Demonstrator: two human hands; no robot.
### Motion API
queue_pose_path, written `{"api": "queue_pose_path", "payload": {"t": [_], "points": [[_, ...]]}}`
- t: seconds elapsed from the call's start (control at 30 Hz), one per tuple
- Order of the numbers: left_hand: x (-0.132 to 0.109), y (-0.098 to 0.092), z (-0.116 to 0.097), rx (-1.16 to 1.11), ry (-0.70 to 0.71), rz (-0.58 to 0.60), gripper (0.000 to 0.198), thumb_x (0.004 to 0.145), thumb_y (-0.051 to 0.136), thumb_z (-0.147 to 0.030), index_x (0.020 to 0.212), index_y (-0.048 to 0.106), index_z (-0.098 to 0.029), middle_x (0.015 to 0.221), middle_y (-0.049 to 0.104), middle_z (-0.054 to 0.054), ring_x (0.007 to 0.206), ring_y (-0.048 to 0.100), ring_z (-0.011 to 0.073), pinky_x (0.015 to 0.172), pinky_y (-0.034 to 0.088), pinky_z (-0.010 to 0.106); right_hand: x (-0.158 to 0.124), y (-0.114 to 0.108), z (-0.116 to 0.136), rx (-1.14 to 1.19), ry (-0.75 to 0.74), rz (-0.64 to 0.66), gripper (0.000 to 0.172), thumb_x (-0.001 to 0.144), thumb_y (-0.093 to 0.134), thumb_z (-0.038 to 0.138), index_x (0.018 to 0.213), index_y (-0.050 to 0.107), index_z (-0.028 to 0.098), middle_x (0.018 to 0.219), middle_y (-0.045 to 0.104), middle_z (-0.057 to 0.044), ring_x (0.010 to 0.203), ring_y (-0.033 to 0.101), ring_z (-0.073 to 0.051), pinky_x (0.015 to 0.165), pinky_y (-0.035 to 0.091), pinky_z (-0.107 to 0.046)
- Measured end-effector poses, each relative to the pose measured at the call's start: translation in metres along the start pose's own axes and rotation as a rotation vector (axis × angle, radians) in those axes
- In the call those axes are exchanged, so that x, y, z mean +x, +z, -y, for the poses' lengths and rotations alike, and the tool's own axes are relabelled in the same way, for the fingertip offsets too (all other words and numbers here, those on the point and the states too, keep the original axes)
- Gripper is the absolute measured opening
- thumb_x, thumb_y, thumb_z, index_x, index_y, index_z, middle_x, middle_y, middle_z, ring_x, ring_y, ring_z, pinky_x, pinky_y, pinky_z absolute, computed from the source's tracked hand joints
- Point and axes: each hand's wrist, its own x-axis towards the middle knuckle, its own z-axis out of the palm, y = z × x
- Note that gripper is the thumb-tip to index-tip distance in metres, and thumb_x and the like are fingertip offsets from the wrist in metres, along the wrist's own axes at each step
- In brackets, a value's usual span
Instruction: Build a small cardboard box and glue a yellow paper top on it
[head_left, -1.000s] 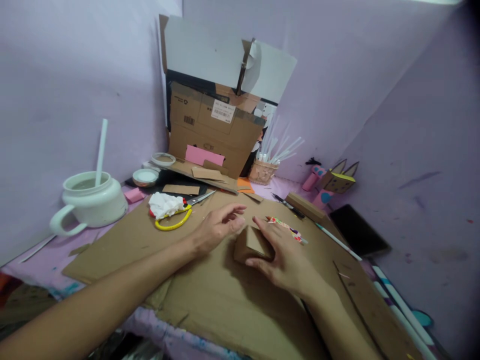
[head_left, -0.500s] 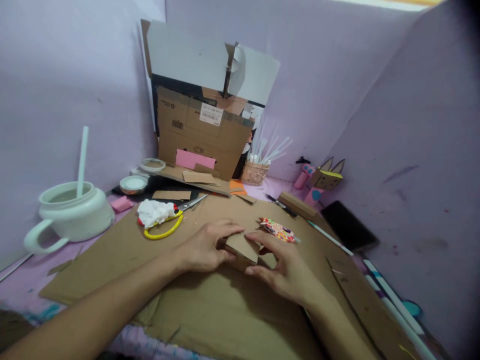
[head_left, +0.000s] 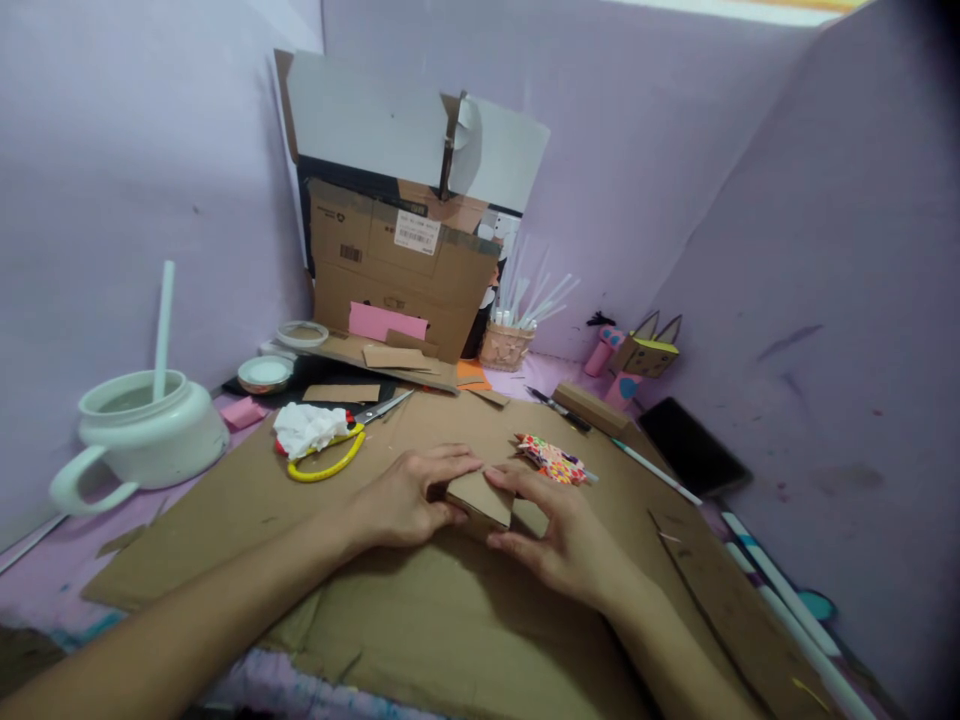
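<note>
Head view: lilac walls, large flat brown cardboard sheet (head_left: 420,620) covers table. Small folded brown cardboard piece (head_left: 480,497) at sheet centre, long axis left-right, right end slightly nearer. Left hand (head_left: 405,500) curls fingers round left end; right hand (head_left: 562,535) pinches right end. Yellow-handled scissors (head_left: 330,455) lie apart, far left.

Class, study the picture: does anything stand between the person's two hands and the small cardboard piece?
Nothing visible does. The left hand and the right hand grip the small cardboard piece from either side, over the large cardboard sheet. The patterned item lies beyond the right hand, clear of the grip.
</note>
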Motion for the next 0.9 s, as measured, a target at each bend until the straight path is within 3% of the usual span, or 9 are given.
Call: {"api": "queue_pose_path", "payload": {"t": [0.27,0.43,0.63,0.73,0.8,0.9], "points": [[-0.002,-0.001,-0.005,-0.028,0.051,0.007,0.057,0.068,0.066,-0.011,0.122,0.053,-0.023,0.125,0.056,0.007,0.122,0.044,0.0244,0.103,0.036,0.039,-0.003,0.008,0.000,-0.050,0.053,0.036,0.054,0.069,0.068,0.016,0.118,0.044,0.022,0.114,0.056,-0.010,0.106,0.053,-0.026,0.091,0.044,-0.042],[-0.003,0.000,-0.006,-0.038,0.012,0.006,0.055,0.070,0.068,-0.019,0.122,0.050,-0.022,0.114,0.060,0.007,0.096,0.058,0.0209,0.084,0.047,0.033,-0.002,0.016,-0.007,0.045,-0.007,0.027,0.056,0.074,0.058,0.008,0.124,0.038,0.024,0.124,0.049,-0.010,0.117,0.045,-0.024,0.100,0.038,-0.042],[-0.001,-0.013,-0.002,0.083,0.067,-0.057,0.052,0.071,0.067,-0.024,0.120,0.049,-0.023,0.117,0.060,0.008,0.107,0.055,0.0240,0.093,0.043,0.037,0.007,0.028,-0.014,0.097,0.030,0.042,0.064,0.080,0.052,0.008,0.137,0.028,0.028,0.138,0.039,-0.010,0.129,0.036,-0.025,0.105,0.033,-0.047],[0.003,-0.020,0.003,0.184,-0.096,-0.284,0.052,0.074,0.066,-0.030,0.122,0.047,-0.025,0.121,0.057,0.007,0.110,0.053,0.0249,0.096,0.041,0.038,0.010,0.027,-0.015,0.193,0.124,-0.095,0.076,0.082,0.057,0.018,0.143,0.013,0.028,0.145,0.030,-0.011,0.131,0.034,-0.027,0.105,0.034,-0.049],[0.006,-0.021,0.007,0.235,-0.206,-0.380,0.055,0.075,0.066,-0.032,0.124,0.044,-0.025,0.123,0.055,0.007,0.111,0.053,0.0251,0.096,0.042,0.039,0.009,0.023,-0.016,0.309,0.221,-0.277,0.070,0.085,0.053,0.022,0.142,0.013,0.029,0.144,0.032,-0.012,0.127,0.040,-0.025,0.103,0.038,-0.048],[0.011,-0.017,0.015,0.281,-0.197,-0.229,0.054,0.075,0.065,-0.029,0.124,0.045,-0.027,0.122,0.057,0.006,0.112,0.053,0.0252,0.094,0.044,0.039,0.004,0.016,-0.020,0.401,0.349,-0.465,0.048,0.089,0.045,0.021,0.135,0.031,0.030,0.134,0.046,-0.012,0.117,0.052,-0.023,0.096,0.047,-0.046]]}}
